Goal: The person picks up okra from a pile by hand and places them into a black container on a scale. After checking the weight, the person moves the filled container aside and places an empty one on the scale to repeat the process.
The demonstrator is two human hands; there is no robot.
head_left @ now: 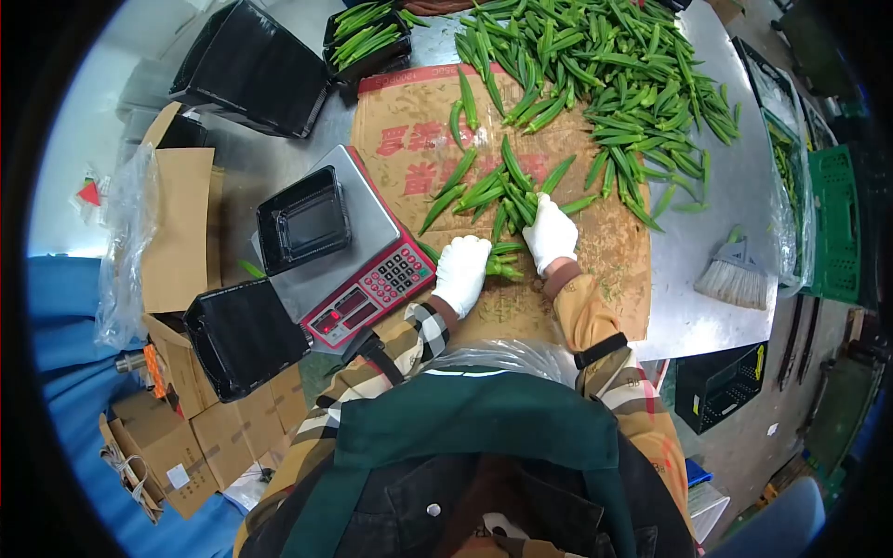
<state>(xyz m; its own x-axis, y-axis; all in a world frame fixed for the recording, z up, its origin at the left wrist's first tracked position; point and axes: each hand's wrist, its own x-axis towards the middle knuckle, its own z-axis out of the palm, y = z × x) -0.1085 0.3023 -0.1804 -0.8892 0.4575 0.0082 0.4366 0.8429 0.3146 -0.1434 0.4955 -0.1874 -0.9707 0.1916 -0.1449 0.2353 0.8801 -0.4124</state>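
White gloves cover both my hands. My left hand [462, 274] is closed, its fingers curled around okra pods [504, 264] whose ends stick out on its right side; how many it grips is hidden. My right hand [552, 232] is closed too, fingertips pinched on an okra pod at the edge of a small loose group of okra [488, 191]. Under both hands lies a flattened cardboard sheet [605, 288] with red printing. Left of my left hand stands a digital scale [372, 290] with a black plastic tray [303, 219] on its metal plate.
A large okra heap [623, 84] spreads over the far right of the metal table [716, 200]. Stacked black trays [251, 70] stand at the far left, more [246, 337] nearer. A filled tray [367, 42] sits at the back. A brush head [735, 274] lies right; cardboard boxes [163, 446] stand lower left.
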